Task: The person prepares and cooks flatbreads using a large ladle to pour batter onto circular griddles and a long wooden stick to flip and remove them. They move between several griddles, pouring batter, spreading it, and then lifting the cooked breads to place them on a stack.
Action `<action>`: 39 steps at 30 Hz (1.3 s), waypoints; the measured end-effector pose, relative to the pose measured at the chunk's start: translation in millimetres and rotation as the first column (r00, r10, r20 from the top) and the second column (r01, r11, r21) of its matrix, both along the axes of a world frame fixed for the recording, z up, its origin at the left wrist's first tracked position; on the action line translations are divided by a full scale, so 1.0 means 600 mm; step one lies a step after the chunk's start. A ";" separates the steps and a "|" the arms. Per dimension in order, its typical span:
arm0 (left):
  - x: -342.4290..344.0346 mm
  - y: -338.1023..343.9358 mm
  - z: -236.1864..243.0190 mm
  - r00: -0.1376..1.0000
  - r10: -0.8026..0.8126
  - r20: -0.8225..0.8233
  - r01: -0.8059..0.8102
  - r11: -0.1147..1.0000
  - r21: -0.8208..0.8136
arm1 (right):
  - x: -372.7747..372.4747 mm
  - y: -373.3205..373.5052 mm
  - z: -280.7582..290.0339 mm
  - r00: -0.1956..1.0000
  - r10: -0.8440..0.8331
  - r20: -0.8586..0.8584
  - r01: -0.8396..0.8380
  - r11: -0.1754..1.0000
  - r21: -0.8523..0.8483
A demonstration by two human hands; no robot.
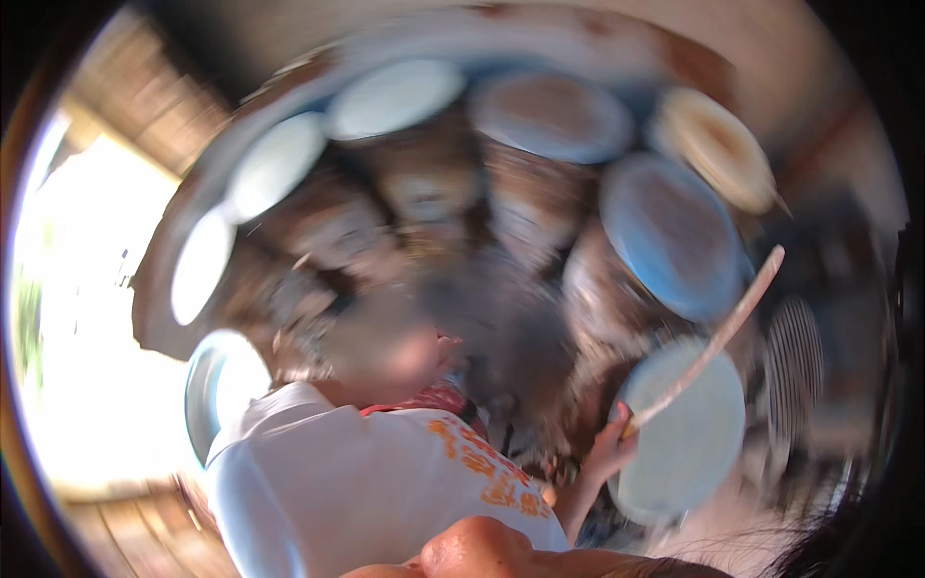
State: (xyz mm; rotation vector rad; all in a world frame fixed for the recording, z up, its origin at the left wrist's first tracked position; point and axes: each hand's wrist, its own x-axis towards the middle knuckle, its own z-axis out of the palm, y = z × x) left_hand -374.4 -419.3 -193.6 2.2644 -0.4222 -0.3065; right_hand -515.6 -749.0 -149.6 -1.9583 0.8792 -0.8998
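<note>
At the lower right my right hand (609,445) is closed round the lower end of a long, pale, slightly curved stick (711,349). The stick slants up to the right, crossing in front of a pale round disc-shaped top (682,453). Whether it touches the disc I cannot tell. A white shirt (347,482) with orange and red print fills the lower middle, with red patterned cloth (438,397) at its edge. Beyond the white sleeve lies a smeared skin-toned shape, perhaps my left hand (409,354); its fingers are not clear.
Several round tops stand in an arc: white ones (397,99) at the far left, a blue-rimmed one with a brown patch (670,231) at right, a straw-coloured disc (718,149) beyond. A ribbed grille (795,371) stands far right. Bright light floods the left. Motion blurs much.
</note>
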 end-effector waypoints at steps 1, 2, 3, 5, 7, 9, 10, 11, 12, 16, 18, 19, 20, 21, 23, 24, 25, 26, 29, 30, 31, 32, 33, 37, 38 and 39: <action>-0.014 0.058 0.001 0.984 -0.013 0.180 -0.049 0.942 0.333 | 0.037 0.016 -0.005 0.982 0.152 -0.110 -0.147 0.988 0.051; -0.022 0.104 0.026 0.962 0.161 0.220 -0.236 0.894 0.380 | 0.065 0.041 -0.005 0.952 0.302 -0.052 -0.302 0.953 0.021; -0.051 0.155 0.048 0.910 0.334 0.244 -0.409 0.817 0.407 | 0.092 0.077 -0.004 0.895 0.446 -0.018 -0.447 0.894 -0.026; -0.091 0.265 0.102 0.683 0.639 0.354 -0.728 0.632 0.264 | 0.127 0.157 0.033 0.682 0.697 -0.220 -0.693 0.712 0.108; -0.117 0.393 0.099 0.324 0.876 0.359 -0.945 0.280 0.169 | 0.167 0.253 0.018 0.486 0.863 -0.138 -0.858 0.501 0.111; -0.135 0.529 0.069 0.093 0.883 0.460 -0.942 -0.072 0.329 | 0.217 0.364 0.020 0.253 0.961 -0.108 -0.965 0.258 0.038; -0.138 0.579 0.027 -0.020 0.912 0.409 -0.911 -0.185 0.368 | 0.242 0.430 0.021 0.153 0.974 -0.167 -0.983 0.167 0.073; -0.159 0.629 -0.032 -0.142 0.919 0.368 -0.856 -0.300 0.421 | 0.263 0.505 0.030 0.016 0.974 -0.226 -0.999 0.026 0.041; -0.242 0.702 -0.152 -0.074 0.976 0.205 -0.760 -0.188 0.622 | 0.278 0.590 0.039 -0.183 0.952 -0.244 -0.982 -0.188 0.004; -0.354 0.764 -0.360 -0.359 0.904 -0.233 -0.835 -0.199 0.513 | 0.274 0.877 0.012 -0.413 0.688 -0.597 -0.848 -0.530 -0.024; -0.283 0.728 -0.237 -0.497 0.813 -0.303 -0.726 -0.197 0.659 | 0.320 0.986 -0.012 -0.523 0.582 -0.623 -0.805 -0.578 0.135; -0.333 0.736 -0.217 -0.456 0.770 -0.447 -0.852 -0.233 0.469 | 0.306 1.056 -0.006 -0.557 0.566 -0.608 -0.771 -0.624 0.127; -0.367 0.744 -0.211 -0.371 0.708 -0.601 -0.928 -0.270 0.256 | 0.288 1.115 -0.007 -0.539 0.463 -0.703 -0.741 -0.658 0.135; -0.342 0.738 -0.165 -0.241 0.724 -0.647 -0.966 -0.242 0.088 | 0.293 1.149 -0.009 -0.480 0.365 -0.798 -0.742 -0.655 0.147; -0.373 0.726 -0.033 -0.269 0.494 -0.827 -0.856 -0.516 -0.029 | 0.266 1.165 -0.014 -0.528 0.223 -0.819 -0.690 -0.675 0.261; -0.431 0.730 -0.002 -0.231 0.446 -0.865 -0.812 -0.577 -0.081 | 0.268 1.160 0.015 -0.590 0.232 -0.773 -0.628 -0.734 0.258; -0.450 0.758 0.014 -0.145 0.423 -0.894 -0.790 -0.594 -0.154 | 0.294 1.159 0.009 -0.629 0.316 -0.711 -0.654 -0.709 0.264; -0.438 0.761 0.025 -0.189 0.484 -0.854 -0.810 -0.568 -0.143 | 0.301 1.165 0.017 -0.615 0.321 -0.720 -0.665 -0.701 0.256; -0.362 0.812 -0.020 -0.209 0.563 -0.800 -0.795 -0.574 -0.196 | 0.280 1.180 0.021 -0.585 0.205 -0.785 -0.595 -0.767 0.243; -0.356 0.817 -0.026 -0.227 0.521 -0.823 -0.771 -0.612 -0.175 | 0.290 1.170 0.021 -0.584 0.210 -0.784 -0.604 -0.758 0.246; -0.356 0.834 -0.029 -0.218 0.506 -0.835 -0.786 -0.598 -0.158 | 0.310 1.168 0.025 -0.584 0.215 -0.783 -0.613 -0.749 0.251; -0.347 0.837 -0.041 -0.232 0.540 -0.809 -0.795 -0.585 -0.162 | 0.319 1.167 0.033 -0.537 0.244 -0.808 -0.673 -0.701 0.236; -0.343 0.840 -0.051 -0.248 0.573 -0.781 -0.813 -0.561 -0.153 | 0.317 1.179 0.035 -0.534 0.278 -0.798 -0.699 -0.676 0.233; -0.341 0.884 -0.098 -0.128 0.455 -0.881 -0.782 -0.593 -0.193 | 0.295 1.207 0.013 -0.498 0.250 -0.830 -0.707 -0.672 0.222; -0.328 0.876 -0.137 -0.093 0.350 -0.932 -0.683 -0.704 -0.196 | 0.282 1.210 -0.018 -0.498 0.204 -0.843 -0.695 -0.674 0.248; -0.317 0.865 -0.162 -0.048 0.244 -0.969 -0.576 -0.799 -0.173 | 0.262 1.212 -0.030 -0.547 0.183 -0.817 -0.681 -0.665 0.307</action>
